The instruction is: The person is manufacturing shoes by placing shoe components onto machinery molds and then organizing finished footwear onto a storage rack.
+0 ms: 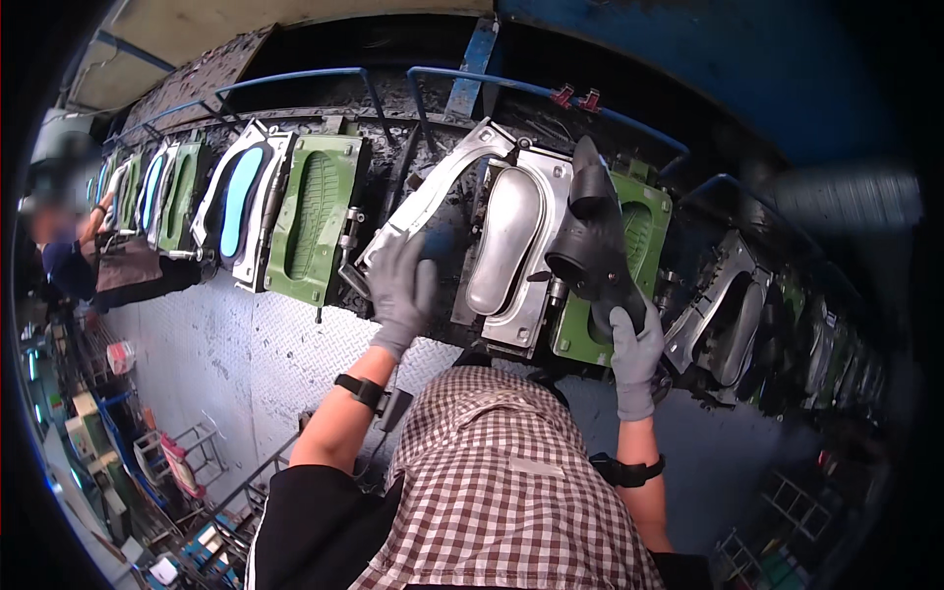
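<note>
My left hand [401, 291], in a grey glove, rests on the open metal flap [433, 187] of a shoe-sole mould. The mould's silver foot-shaped last [503, 241] stands just to the right of that flap. My right hand [635, 352], also gloved, grips the lower end of a black moulded boot [590, 246] and holds it up in front of the green sole plate [644, 231]. A checked apron covers my chest below.
A row of similar moulds runs along the machine: a green tread plate [317, 216] and a blue-lined mould [241, 202] to the left, more open moulds [733, 315] to the right. Another person [74, 256] works at far left. Diamond-plate floor [236, 364] lies below.
</note>
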Action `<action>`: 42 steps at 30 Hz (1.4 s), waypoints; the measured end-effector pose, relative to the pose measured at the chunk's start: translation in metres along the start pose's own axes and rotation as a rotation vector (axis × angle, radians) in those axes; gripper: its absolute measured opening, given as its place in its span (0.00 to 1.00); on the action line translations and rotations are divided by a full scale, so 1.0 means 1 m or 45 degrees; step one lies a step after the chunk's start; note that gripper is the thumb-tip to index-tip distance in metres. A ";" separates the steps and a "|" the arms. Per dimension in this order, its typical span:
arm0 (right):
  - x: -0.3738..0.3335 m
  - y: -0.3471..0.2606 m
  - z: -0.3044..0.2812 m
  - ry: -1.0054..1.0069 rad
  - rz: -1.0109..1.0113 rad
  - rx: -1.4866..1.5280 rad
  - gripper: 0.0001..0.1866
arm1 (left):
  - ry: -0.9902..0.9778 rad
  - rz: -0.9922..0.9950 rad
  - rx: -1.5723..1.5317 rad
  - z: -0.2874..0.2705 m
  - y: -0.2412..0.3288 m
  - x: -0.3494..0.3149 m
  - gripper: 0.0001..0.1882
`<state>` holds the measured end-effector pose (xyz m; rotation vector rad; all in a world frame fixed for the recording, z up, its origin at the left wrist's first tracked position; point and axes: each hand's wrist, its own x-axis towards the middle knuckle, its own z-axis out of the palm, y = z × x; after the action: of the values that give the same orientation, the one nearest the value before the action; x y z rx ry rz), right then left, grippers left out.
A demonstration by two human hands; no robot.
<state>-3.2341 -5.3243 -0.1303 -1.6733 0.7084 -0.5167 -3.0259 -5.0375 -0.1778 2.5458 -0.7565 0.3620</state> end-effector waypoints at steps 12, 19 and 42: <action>0.060 -0.023 0.072 0.027 -0.018 0.119 0.21 | -0.884 -0.973 -1.753 0.084 0.045 0.062 0.24; 0.034 -0.023 0.149 -0.579 -0.486 -0.875 0.17 | -0.321 -0.275 -1.206 0.101 -0.030 -0.030 0.31; -0.026 0.023 0.185 -0.155 0.486 -0.031 0.34 | -0.832 -0.857 -1.861 0.041 0.013 0.049 0.46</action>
<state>-3.1322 -5.1781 -0.1918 -1.5278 0.9200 -0.1354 -2.9887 -5.0898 -0.1904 1.2683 -0.1202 -0.9454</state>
